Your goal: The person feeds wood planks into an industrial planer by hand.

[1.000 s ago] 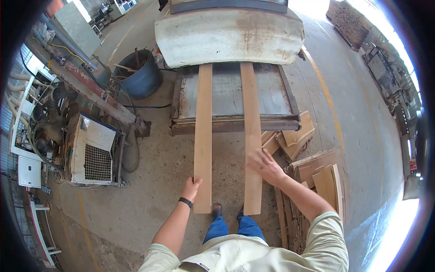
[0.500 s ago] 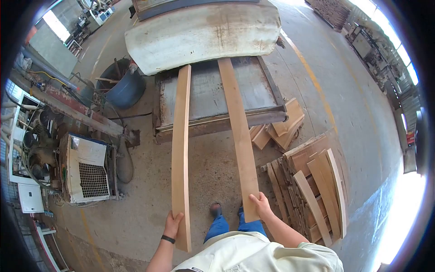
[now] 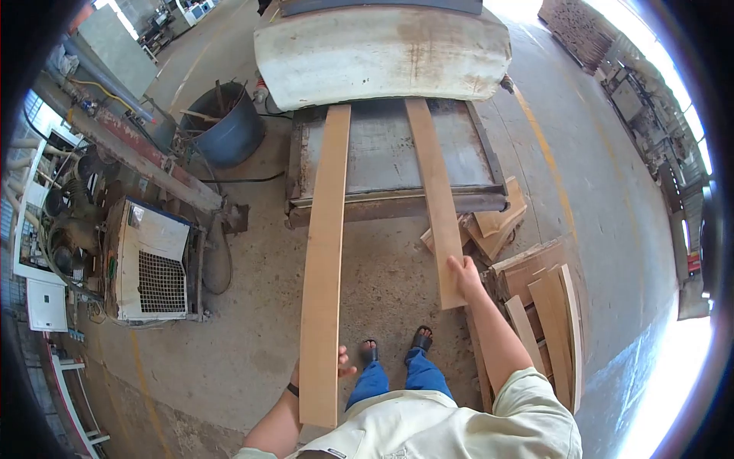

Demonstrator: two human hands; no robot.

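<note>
Two long pale wooden boards reach from a machine's metal outfeed table (image 3: 386, 157) toward me. My left hand (image 3: 344, 363) grips the left board (image 3: 325, 252) from beneath near its close end, only the fingers showing at its right edge. A black band circles that wrist. My right hand (image 3: 462, 274) is stretched forward and holds the right board (image 3: 440, 206) at its near end. Both far ends lie on the table under the machine's white curved hood (image 3: 382, 50).
A heap of stacked boards and offcuts (image 3: 535, 306) lies on the concrete floor at right. A dark bucket (image 3: 225, 126) stands left of the table. A white mesh-fronted unit (image 3: 153, 264) and pipework line the left side. My sandalled feet (image 3: 394, 344) are below.
The left board has come further toward me, my left hand staying near its close end. My right hand has stretched forward, and the right board's near end now lies further from me.
</note>
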